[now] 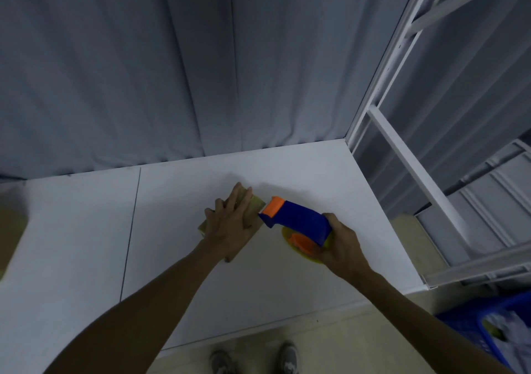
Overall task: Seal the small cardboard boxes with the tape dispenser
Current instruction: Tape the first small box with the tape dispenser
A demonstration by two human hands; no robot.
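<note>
Where box lies: small cardboard box (pixel 254 205) on white table (pixel 316 172), under left hand (pixel 230 224).
Left hand: fingers straight, pressing flat on box top.
Right hand (pixel 342 243): curled round tape dispenser (pixel 298 220) handle.
Key relation: dispenser nose meets box's right edge; box lies left of the grip.
Box long axis: mostly covered; cannot tell.

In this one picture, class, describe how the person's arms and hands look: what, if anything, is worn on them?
The left arm and right arm are bare as far up as the frame shows: no sleeves. The left hand and right hand wear no gloves, and neither wrist shows a watch or band.
</note>
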